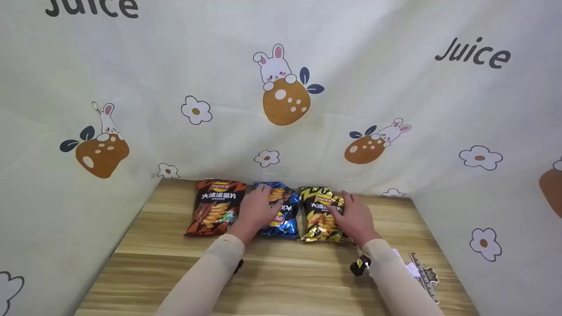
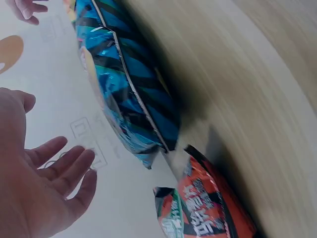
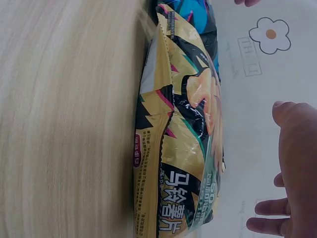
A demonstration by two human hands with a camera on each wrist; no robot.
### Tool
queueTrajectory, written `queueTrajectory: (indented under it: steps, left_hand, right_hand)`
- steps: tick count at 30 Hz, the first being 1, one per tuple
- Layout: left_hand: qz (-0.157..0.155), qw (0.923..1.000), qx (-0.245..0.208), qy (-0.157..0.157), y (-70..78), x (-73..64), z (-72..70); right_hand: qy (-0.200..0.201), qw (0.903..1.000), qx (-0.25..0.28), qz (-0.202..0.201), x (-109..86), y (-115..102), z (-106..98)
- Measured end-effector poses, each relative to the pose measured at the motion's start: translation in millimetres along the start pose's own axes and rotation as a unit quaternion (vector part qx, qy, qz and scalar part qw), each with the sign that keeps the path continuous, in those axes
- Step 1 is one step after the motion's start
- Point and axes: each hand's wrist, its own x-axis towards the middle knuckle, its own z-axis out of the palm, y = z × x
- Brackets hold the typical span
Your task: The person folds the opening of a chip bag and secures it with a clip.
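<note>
Bags are the whole business under my hands: the blue bag (image 1: 287, 228) lies in the middle of a row toward the back of the desk (image 1: 290, 281), with the yellow bag (image 1: 318, 226) just beside it on my right. Whether their edges touch I cannot tell. The blue one has its logo toward me (the yellow one lies the other way round), so the row looks lined up by its edges rather than by its print.

My left grip (image 1: 258, 206) is loose and spread over the left side of the blue bag, holding nothing; the left wrist view shows space between fingers and foil. My right grip (image 1: 358, 217) is equally relaxed at the right side of the yellow bag, and holds nothing either. I take it they sit at the outer sides because that frames the pair without squashing the puffed packaging.

Further left, the orange bag (image 1: 210, 215) lies flat, logo away from me, apart from the blue one. Behind the row hangs a printed cloth (image 1: 228, 145), close enough to serve, I think, as a backstop. Beside my right forearm lies a ruler-like strip (image 1: 423, 276), probably there to stay off the row.
</note>
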Motion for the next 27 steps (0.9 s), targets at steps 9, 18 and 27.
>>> queueTrajectory:
  steps: [9, 18, 27]
  left_hand:
    - [-0.034, 0.9892, -0.131, -0.057, 18.7, 5.5, 2.5]
    - [-0.064, 0.9561, -0.278, -0.066, 42.7, 17.5, 4.1]
    - [-0.097, 0.9410, -0.303, -0.117, 69.2, 21.5, 25.3]
  right_hand:
    - [-0.041, 0.9946, 0.059, 0.075, -1.6, 6.5, -14.4]
    - [-0.066, 0.9774, 0.148, 0.136, 6.4, 21.5, -20.6]
    - [-0.115, 0.9494, 0.223, 0.188, 7.7, 29.3, -23.6]
